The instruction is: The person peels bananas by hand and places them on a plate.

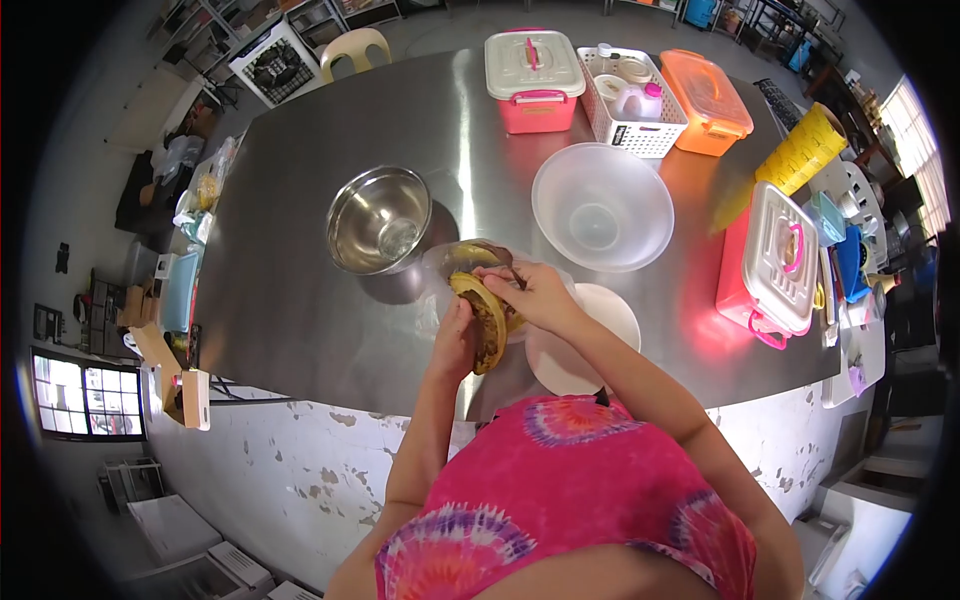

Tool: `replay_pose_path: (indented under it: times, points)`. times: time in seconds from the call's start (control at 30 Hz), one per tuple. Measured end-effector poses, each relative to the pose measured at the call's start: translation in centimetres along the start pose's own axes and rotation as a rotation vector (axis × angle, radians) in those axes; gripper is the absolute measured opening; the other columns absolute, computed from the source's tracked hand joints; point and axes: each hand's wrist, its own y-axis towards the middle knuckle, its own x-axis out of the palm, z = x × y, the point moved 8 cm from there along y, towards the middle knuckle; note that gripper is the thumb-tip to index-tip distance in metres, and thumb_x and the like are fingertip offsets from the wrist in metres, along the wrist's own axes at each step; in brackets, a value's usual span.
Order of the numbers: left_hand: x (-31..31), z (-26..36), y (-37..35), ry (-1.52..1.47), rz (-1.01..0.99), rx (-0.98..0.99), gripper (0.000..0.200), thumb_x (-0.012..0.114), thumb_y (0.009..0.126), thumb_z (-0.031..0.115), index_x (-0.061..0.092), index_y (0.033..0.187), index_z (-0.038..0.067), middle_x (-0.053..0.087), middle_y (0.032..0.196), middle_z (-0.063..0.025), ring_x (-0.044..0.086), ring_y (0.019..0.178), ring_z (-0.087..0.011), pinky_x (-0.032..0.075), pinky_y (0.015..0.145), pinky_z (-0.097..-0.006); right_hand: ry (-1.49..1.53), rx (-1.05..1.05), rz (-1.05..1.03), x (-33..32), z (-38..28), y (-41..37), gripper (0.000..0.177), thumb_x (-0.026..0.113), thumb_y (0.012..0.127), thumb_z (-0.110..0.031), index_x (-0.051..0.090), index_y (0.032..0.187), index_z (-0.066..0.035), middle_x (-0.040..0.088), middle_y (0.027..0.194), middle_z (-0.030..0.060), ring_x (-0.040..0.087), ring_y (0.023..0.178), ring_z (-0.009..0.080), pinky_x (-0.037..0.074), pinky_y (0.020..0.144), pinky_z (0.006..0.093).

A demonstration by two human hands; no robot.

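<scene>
The left hand [457, 338] curls closed around the browned banana [489, 340], steadying it while the right hand [543, 297] pinches its upper end, seemingly at peel. Left beyond the grip: steel bowl [347, 215].

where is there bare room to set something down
Bare table: left of the steel bowl, beyond it toward the far pink box, and between the plastic bowl and near pink box. Crowded: around the left hand, right hand and banana; far right corner.
</scene>
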Motion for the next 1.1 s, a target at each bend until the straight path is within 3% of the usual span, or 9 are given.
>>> replay_pose_path:
  times: [0.17, 0.4, 0.47, 0.67, 0.8, 0.9, 1.0, 1.07, 1.1]
  points:
    - [0.1, 0.3, 0.4, 0.524, 0.003, 0.026, 0.048, 0.039, 0.094, 0.031, 0.029, 0.133, 0.004, 0.041, 0.128, -0.0076, 0.042, 0.116, -0.0168, 0.035, 0.097, -0.0317, -0.118, -0.074, -0.026, -1.1, -1.0, -0.3, 0.025, 0.060, 0.083, -0.022, 0.065, 0.095, -0.001, 0.066, 0.083, 0.0101, 0.060, 0.074, 0.0113, 0.047, 0.069, 0.0270]
    - [1.5, 0.7, 0.5, 0.674, -0.009, 0.020, 0.040, 0.037, 0.095, 0.027, 0.040, 0.125, 0.000, 0.050, 0.114, -0.0058, 0.048, 0.103, -0.0109, 0.038, 0.089, -0.0255, -0.303, -0.016, 0.044, -2.4, -0.9, -0.8, 0.026, 0.060, 0.082, -0.023, 0.064, 0.093, 0.000, 0.064, 0.076, 0.0102, 0.057, 0.067, 0.0128, 0.045, 0.063, 0.0278]
    - [1.5, 1.0, 0.5, 0.702, 0.028, 0.061, 0.038, 0.037, 0.095, 0.027, 0.044, 0.121, 0.000, 0.053, 0.107, -0.0048, 0.049, 0.096, -0.0096, 0.039, 0.085, -0.0245, -0.347, -0.189, 0.100, -2.3, -2.1, -1.0, 0.025, 0.061, 0.081, -0.023, 0.064, 0.090, -0.001, 0.060, 0.071, 0.0134, 0.055, 0.061, 0.0187, 0.044, 0.058, 0.0307]
    - [1.3, 1.2, 0.5, 0.823, 0.058, 0.135, 0.039, 0.038, 0.095, 0.029, 0.046, 0.120, -0.001, 0.055, 0.104, -0.0057, 0.051, 0.093, -0.0111, 0.040, 0.083, -0.0246, -0.439, -0.285, 0.140, -2.1, -3.0, -0.8, 0.023, 0.058, 0.082, -0.022, 0.061, 0.086, 0.001, 0.057, 0.069, 0.0176, 0.054, 0.058, 0.0257, 0.043, 0.058, 0.0322]
    - [1.5, 1.2, 0.1, 0.723, 0.099, 0.156, 0.040, 0.038, 0.095, 0.028, 0.045, 0.120, -0.002, 0.056, 0.104, -0.0068, 0.051, 0.093, -0.0114, 0.040, 0.084, -0.0246, -0.466, -0.116, 0.086, -1.8, -2.8, -0.6, 0.023, 0.057, 0.083, -0.022, 0.060, 0.085, 0.001, 0.057, 0.069, 0.0177, 0.054, 0.058, 0.0239, 0.044, 0.059, 0.0321]
    - [0.9, 1.7, -0.1, 0.670, 0.170, 0.242, 0.041, 0.038, 0.095, 0.028, 0.045, 0.120, -0.004, 0.055, 0.107, -0.0087, 0.052, 0.095, -0.0124, 0.041, 0.084, -0.0249, -0.274, -0.002, 0.116, -1.6, -0.7, -0.2, 0.024, 0.055, 0.086, -0.021, 0.058, 0.082, 0.003, 0.058, 0.066, 0.0121, 0.054, 0.058, 0.0199, 0.044, 0.059, 0.0320]
    - [-0.3, 1.5, 0.0, 0.414, 0.213, 0.269, 0.039, 0.037, 0.095, 0.024, 0.043, 0.121, -0.005, 0.054, 0.110, -0.0110, 0.054, 0.097, -0.0157, 0.043, 0.085, -0.0269, -0.007, -0.064, 0.130, -1.1, 0.3, 0.3, 0.024, 0.053, 0.088, -0.020, 0.056, 0.080, 0.002, 0.053, 0.059, 0.0026, 0.048, 0.050, 0.0125, 0.040, 0.048, 0.0277]
    - [-0.8, 1.6, 0.2, 0.232, 0.215, 0.315, 0.040, 0.034, 0.094, 0.028, 0.043, 0.120, -0.002, 0.054, 0.109, -0.0102, 0.057, 0.092, -0.0193, 0.046, 0.080, -0.0308, 0.221, 0.231, 0.039, -0.3, -0.2, -0.5, 0.019, 0.051, 0.090, -0.020, 0.054, 0.082, -0.003, 0.045, 0.056, -0.0047, 0.036, 0.042, 0.0055, 0.027, 0.038, 0.0220]
    - [-1.3, 1.6, 0.2, 0.232, 0.217, 0.317, 0.040, 0.034, 0.094, 0.028, 0.043, 0.120, -0.002, 0.054, 0.109, -0.0102, 0.057, 0.092, -0.0193, 0.046, 0.080, -0.0308, 0.221, 0.230, 0.036, -0.3, -0.1, -0.5, 0.019, 0.051, 0.090, -0.020, 0.054, 0.082, -0.003, 0.045, 0.056, -0.0047, 0.036, 0.042, 0.0055, 0.027, 0.038, 0.0220]
